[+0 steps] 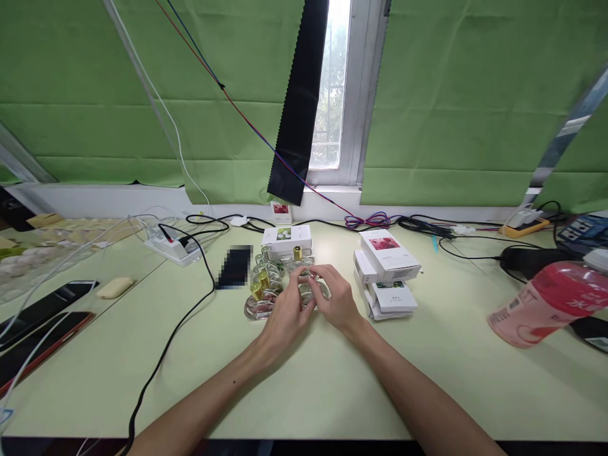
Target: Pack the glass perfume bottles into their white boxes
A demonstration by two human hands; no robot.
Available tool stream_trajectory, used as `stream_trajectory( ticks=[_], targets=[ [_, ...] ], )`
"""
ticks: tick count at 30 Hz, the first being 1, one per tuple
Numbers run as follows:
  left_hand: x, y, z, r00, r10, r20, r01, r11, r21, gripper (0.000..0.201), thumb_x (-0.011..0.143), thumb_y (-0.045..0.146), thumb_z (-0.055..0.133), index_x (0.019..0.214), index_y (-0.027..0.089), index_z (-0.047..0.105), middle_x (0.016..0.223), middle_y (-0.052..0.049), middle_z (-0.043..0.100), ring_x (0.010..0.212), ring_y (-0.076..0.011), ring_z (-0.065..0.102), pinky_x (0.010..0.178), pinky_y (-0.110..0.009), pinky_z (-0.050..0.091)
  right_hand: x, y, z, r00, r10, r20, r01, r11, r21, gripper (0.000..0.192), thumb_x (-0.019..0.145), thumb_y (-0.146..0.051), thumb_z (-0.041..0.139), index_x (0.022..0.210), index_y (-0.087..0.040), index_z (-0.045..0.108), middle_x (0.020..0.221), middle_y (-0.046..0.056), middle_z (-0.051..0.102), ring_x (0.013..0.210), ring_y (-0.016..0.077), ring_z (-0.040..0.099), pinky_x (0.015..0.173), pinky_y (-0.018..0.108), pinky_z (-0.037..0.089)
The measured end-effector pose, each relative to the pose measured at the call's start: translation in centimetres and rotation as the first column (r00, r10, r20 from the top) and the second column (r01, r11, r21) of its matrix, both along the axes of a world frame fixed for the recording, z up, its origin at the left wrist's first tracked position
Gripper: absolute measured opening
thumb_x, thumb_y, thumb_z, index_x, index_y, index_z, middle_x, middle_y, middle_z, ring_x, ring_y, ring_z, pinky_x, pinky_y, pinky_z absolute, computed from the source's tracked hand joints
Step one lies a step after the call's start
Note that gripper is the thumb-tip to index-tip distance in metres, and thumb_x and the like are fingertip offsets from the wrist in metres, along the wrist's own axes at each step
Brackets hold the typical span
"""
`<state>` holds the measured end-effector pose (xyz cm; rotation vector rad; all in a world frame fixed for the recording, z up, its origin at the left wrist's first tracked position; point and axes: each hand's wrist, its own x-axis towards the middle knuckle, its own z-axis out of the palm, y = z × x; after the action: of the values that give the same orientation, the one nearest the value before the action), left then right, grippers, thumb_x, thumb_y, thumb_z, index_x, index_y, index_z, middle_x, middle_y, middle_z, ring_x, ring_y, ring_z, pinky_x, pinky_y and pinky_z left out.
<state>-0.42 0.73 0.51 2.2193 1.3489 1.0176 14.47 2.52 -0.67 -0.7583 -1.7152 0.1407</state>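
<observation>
Glass bottles [266,292] occupy the table [427,392], directly before a box [287,239]. Stacked boxes [390,256] lie to their right; a drink bottle [536,310] is farther right. Left of the glass bottles, farther back, lies a power strip [178,251]. The window [330,107] is behind the table.

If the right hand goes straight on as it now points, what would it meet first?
Probably the left hand, very close ahead of the right hand; beyond, a gold-capped glass bottle seems next in line, though depth there is unclear.
</observation>
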Motion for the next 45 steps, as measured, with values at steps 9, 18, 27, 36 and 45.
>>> stream_trajectory(
  ticks=[9,18,27,36,45],
  targets=[
    [0.00,-0.10,0.00,1.000,-0.007,0.011,0.007,1.000,0.020,0.059,0.091,0.022,0.055,0.146,0.020,0.035,0.086,-0.001,0.064,0.067,-0.0160,0.060,0.071,-0.030,0.049,0.17,0.03,-0.04,1.000,-0.015,-0.010,0.014,0.999,-0.043,0.019,0.098,-0.019,0.054,0.116,-0.023,0.061,0.099,0.007,0.069,0.094,0.0203,0.067,0.085,0.036,0.057],
    [0.10,-0.13,0.33,1.000,-0.008,0.007,0.008,1.000,-0.012,0.057,0.089,0.018,0.054,0.144,0.020,0.037,0.082,0.000,0.062,0.066,-0.0162,0.059,0.071,-0.029,0.048,0.25,0.07,-0.45,1.000,-0.028,-0.012,0.027,0.997,-0.072,0.028,0.093,-0.020,0.059,0.121,-0.022,0.057,0.101,0.007,0.068,0.092,0.0211,0.065,0.083,0.036,0.057],
    [0.11,-0.21,0.39,1.000,-0.015,0.021,0.015,1.000,-0.004,0.059,0.088,0.015,0.055,0.143,0.020,0.038,0.084,-0.001,0.064,0.070,-0.0172,0.061,0.072,-0.030,0.050,0.35,0.13,-0.50,0.999,-0.045,0.014,0.046,0.997,-0.064,0.037,0.090,-0.016,0.061,0.126,-0.023,0.055,0.104,0.007,0.069,0.095,0.0214,0.066,0.083,0.036,0.057],
    [0.09,-0.10,0.20,1.000,-0.020,0.017,0.020,1.000,-0.014,0.058,0.089,0.016,0.055,0.144,0.021,0.035,0.088,-0.002,0.063,0.072,-0.0172,0.062,0.073,-0.030,0.049,0.26,0.14,-0.32,0.999,-0.032,0.007,0.033,0.996,-0.079,0.031,0.091,-0.016,0.059,0.121,-0.023,0.058,0.102,0.008,0.068,0.093,0.0225,0.064,0.083,0.038,0.057],
    [0.00,-0.10,0.25,1.000,-0.023,0.017,0.023,1.000,-0.007,0.055,0.092,0.019,0.054,0.145,0.022,0.036,0.088,-0.002,0.063,0.075,-0.0182,0.063,0.075,-0.031,0.049,0.30,0.25,-0.32,0.999,-0.045,0.018,0.046,0.997,-0.060,0.026,0.092,-0.017,0.060,0.118,-0.021,0.060,0.095,0.006,0.067,0.088,0.0216,0.060,0.078,0.036,0.054]
  ],
)
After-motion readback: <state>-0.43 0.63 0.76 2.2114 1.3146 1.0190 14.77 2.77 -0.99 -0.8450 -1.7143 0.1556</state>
